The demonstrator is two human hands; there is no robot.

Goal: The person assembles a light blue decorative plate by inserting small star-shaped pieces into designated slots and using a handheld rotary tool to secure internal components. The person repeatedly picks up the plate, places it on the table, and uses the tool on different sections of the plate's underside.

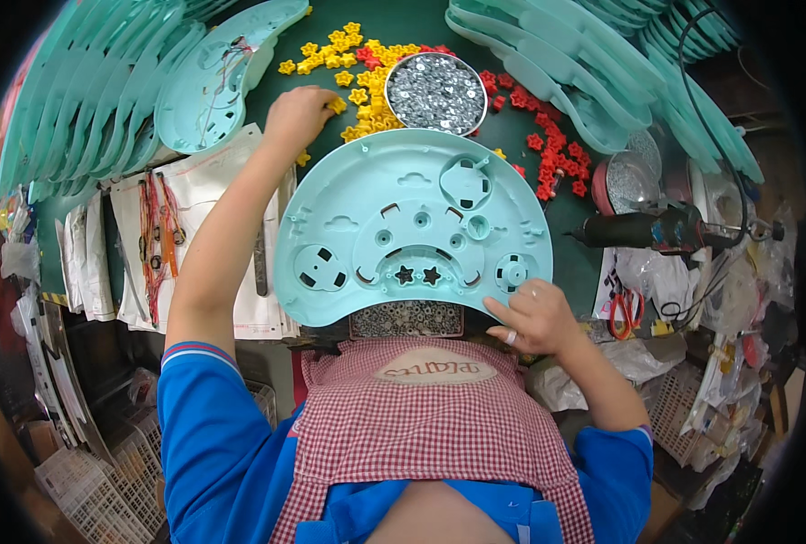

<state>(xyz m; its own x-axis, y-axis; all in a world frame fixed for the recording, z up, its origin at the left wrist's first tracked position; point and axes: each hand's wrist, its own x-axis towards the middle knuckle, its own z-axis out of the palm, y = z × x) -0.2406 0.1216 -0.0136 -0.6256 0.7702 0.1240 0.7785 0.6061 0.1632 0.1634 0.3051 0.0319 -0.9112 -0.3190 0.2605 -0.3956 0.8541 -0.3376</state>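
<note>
A turquoise curved plastic shell (339, 195) lies in front of me, its inner side with posts and cut-outs facing up. Two star-shaped holes show near its lower middle edge. My right hand (539, 317) is closed on the shell's lower right rim, fingers curled and the thumb side against the edge. Beyond the shell's upper left, my left hand (301, 116) reaches out with its fingertips closed on a yellow star-shaped button (337, 105), beside a loose pile of yellow star buttons (376, 113).
A round dish of small metal parts (435, 92) stands behind the shell. Red star buttons (555, 150) are scattered to its right. Stacked turquoise shells (86, 100) rise on both sides. A power screwdriver (656, 230), red-handled scissors (624, 314) and wired parts (158, 227) lie around.
</note>
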